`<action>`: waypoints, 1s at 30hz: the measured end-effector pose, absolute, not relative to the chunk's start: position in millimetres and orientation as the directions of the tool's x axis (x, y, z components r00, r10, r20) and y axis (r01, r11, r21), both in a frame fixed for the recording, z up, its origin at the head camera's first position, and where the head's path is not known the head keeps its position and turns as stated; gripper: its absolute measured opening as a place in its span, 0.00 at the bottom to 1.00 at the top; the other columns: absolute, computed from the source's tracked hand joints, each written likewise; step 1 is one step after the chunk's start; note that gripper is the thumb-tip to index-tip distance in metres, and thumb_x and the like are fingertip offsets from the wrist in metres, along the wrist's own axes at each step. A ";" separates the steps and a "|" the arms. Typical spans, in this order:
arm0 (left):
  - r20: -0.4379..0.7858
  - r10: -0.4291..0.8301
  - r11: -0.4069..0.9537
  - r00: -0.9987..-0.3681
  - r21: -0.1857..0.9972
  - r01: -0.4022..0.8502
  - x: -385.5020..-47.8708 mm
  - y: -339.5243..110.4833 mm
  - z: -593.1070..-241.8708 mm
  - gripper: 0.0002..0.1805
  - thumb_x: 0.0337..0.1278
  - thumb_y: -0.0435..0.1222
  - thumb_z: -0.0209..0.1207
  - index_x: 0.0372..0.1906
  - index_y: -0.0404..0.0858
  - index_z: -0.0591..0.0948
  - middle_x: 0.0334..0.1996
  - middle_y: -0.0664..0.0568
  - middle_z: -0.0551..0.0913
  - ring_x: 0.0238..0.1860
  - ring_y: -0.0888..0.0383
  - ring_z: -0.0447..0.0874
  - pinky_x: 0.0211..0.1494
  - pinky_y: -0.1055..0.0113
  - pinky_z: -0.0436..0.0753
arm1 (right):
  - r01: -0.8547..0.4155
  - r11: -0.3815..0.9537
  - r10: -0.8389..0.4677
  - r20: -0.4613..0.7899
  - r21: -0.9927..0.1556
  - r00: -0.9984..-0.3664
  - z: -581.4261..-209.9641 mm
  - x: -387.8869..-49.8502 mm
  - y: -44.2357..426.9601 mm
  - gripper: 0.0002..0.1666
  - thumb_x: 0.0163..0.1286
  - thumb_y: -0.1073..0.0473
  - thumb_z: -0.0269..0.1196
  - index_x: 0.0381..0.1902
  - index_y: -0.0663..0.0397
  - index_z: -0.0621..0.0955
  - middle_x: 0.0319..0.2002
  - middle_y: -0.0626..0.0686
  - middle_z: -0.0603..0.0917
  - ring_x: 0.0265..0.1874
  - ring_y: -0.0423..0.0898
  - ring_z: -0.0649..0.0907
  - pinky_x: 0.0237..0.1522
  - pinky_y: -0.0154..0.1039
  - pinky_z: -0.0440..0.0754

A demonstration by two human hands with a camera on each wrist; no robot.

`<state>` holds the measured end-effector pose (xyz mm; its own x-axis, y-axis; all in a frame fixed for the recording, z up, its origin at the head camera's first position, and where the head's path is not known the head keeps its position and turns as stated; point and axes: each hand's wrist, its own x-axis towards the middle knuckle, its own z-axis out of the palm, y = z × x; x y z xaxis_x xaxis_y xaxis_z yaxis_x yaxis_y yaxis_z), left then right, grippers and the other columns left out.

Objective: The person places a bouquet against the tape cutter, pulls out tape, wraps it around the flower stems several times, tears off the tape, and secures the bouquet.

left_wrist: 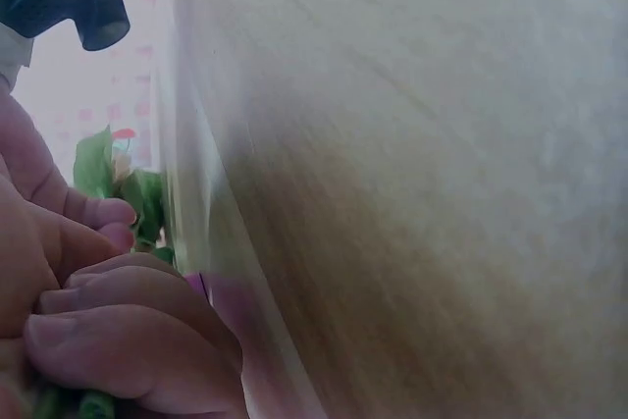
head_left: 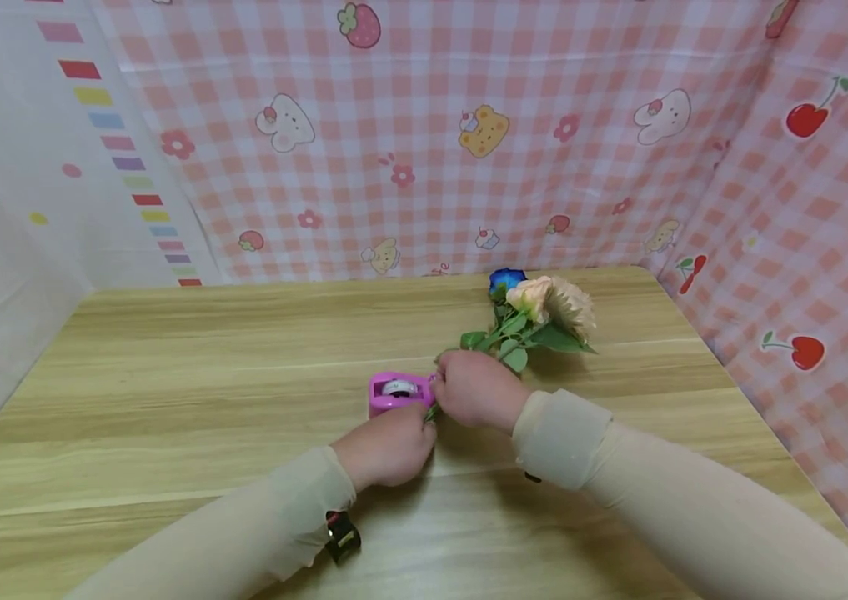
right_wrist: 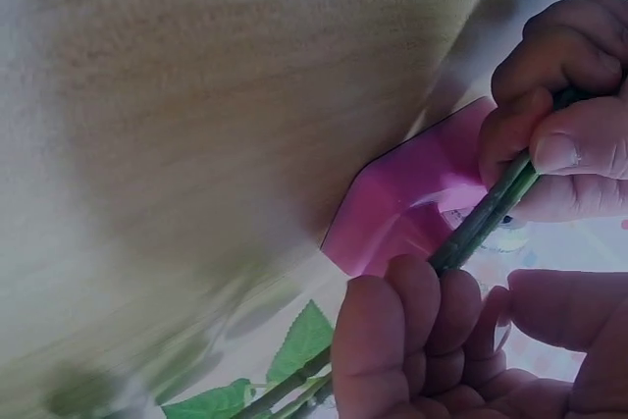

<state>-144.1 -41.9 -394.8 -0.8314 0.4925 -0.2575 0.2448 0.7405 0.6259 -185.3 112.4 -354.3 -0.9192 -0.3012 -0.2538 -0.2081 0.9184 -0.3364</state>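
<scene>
A small bunch of flowers lies aslant in the head view, with a blue rose, a peach rose and a pale peach bloom. Its green stems run down through both hands. My left hand pinches their lower ends between thumb and fingers. Farther up, my right hand has its fingers curled about the stems, close beside a pink tape dispenser. A white roll sits in the dispenser. Whether tape lies between the right fingertips cannot be seen.
The wooden tabletop spreads around the hands. Behind it hangs a pink checked cloth, and another checked cloth borders the right side. A white cloth stands on the left.
</scene>
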 end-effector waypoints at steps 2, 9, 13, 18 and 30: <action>-0.249 0.490 0.739 -0.835 0.627 0.247 -142.8 -41.1 -395.3 0.26 0.82 0.38 0.43 0.72 0.25 0.70 0.61 0.32 0.83 0.64 0.37 0.83 0.71 0.45 0.79 | -0.191 0.917 -0.293 -0.264 -0.351 -0.919 -354.0 -184.4 112.3 0.14 0.82 0.52 0.55 0.43 0.54 0.82 0.29 0.52 0.81 0.28 0.48 0.80 0.34 0.43 0.79; -0.233 0.460 0.746 -0.857 0.624 0.231 -141.7 -40.5 -396.6 0.22 0.83 0.40 0.42 0.58 0.27 0.79 0.52 0.35 0.87 0.60 0.37 0.86 0.67 0.43 0.81 | -0.126 0.892 -0.262 -0.269 -0.435 -0.927 -351.8 -179.2 114.4 0.15 0.82 0.53 0.55 0.33 0.50 0.79 0.26 0.52 0.78 0.24 0.45 0.77 0.28 0.40 0.76; -0.225 0.455 0.745 -0.862 0.626 0.230 -143.2 -41.3 -399.0 0.20 0.83 0.39 0.42 0.51 0.30 0.80 0.44 0.39 0.87 0.54 0.40 0.88 0.64 0.44 0.82 | -0.111 0.872 -0.259 -0.257 -0.477 -0.931 -354.7 -179.8 117.2 0.15 0.81 0.54 0.55 0.31 0.51 0.78 0.27 0.52 0.79 0.25 0.46 0.77 0.28 0.40 0.76; -0.220 0.455 0.737 -0.863 0.636 0.227 -144.1 -42.6 -399.7 0.18 0.83 0.38 0.42 0.48 0.31 0.80 0.39 0.42 0.85 0.50 0.43 0.88 0.63 0.44 0.82 | -0.135 0.851 -0.280 -0.222 -0.507 -0.934 -361.5 -184.4 122.4 0.15 0.80 0.55 0.55 0.30 0.51 0.78 0.28 0.52 0.79 0.25 0.46 0.78 0.29 0.39 0.76; -0.204 0.437 0.666 -0.876 0.728 0.163 -144.3 -40.8 -400.3 0.14 0.80 0.37 0.45 0.42 0.37 0.80 0.37 0.44 0.84 0.44 0.49 0.84 0.60 0.47 0.82 | -0.118 0.800 -0.272 -0.181 -0.588 -0.945 -362.4 -189.4 127.5 0.13 0.79 0.54 0.57 0.32 0.51 0.81 0.29 0.51 0.81 0.27 0.46 0.78 0.30 0.39 0.76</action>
<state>-144.3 -40.8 -400.3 -0.8759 0.4373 -0.2040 0.1626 0.6655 0.7284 -189.4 127.5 -362.4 -0.9452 -0.2720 -0.1805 -0.1178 0.7999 -0.5885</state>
